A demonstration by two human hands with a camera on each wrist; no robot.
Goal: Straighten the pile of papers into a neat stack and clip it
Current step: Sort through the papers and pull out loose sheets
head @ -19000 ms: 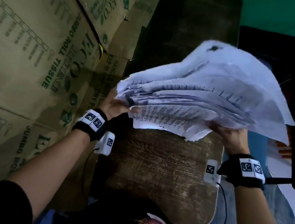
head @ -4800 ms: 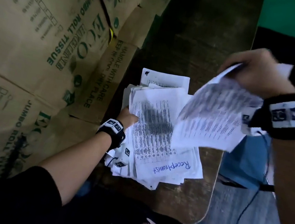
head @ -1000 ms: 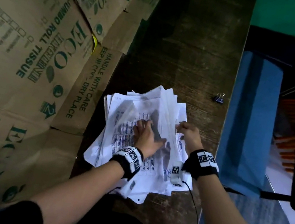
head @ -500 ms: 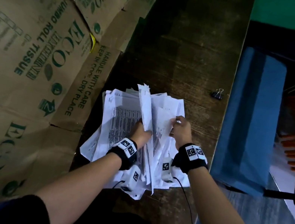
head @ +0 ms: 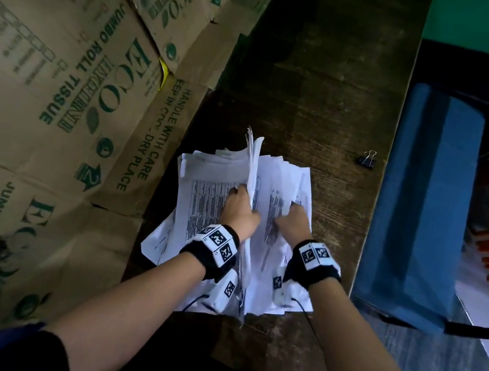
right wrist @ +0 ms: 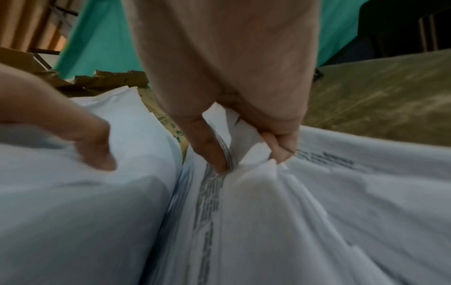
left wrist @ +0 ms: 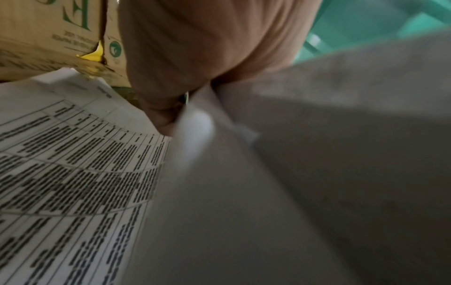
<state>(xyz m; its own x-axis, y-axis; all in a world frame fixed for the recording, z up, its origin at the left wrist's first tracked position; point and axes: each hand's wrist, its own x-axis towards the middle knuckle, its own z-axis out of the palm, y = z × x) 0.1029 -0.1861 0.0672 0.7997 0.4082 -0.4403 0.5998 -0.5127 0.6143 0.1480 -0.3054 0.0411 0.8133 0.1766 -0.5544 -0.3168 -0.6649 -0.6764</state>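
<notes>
A loose pile of printed white papers (head: pixel 202 197) lies fanned on the dark wooden table (head: pixel 319 84). My left hand (head: pixel 241 206) grips a bundle of sheets (head: pixel 252 160) that stands up on edge in the middle of the pile. In the left wrist view this bundle (left wrist: pixel 292 183) fills the right side, beside a printed table sheet (left wrist: pixel 73 173). Just to the right, my right hand (head: pixel 294 218) pinches several sheets (right wrist: pixel 256 192) between thumb and fingertips (right wrist: pixel 280 154). A small black binder clip (head: pixel 366 161) lies apart near the table's right edge.
Cardboard cartons (head: pixel 60 71) printed with green text stand along the table's left side, touching the pile's left corner. A blue cushioned seat (head: pixel 423 200) lies right of the table. Bare wood extends beyond the pile toward the far end.
A second ago my left hand lay flat on the pile; now it holds a bundle lifted on edge. The right hand moved from the pile's right edge inward and pinches sheets.
</notes>
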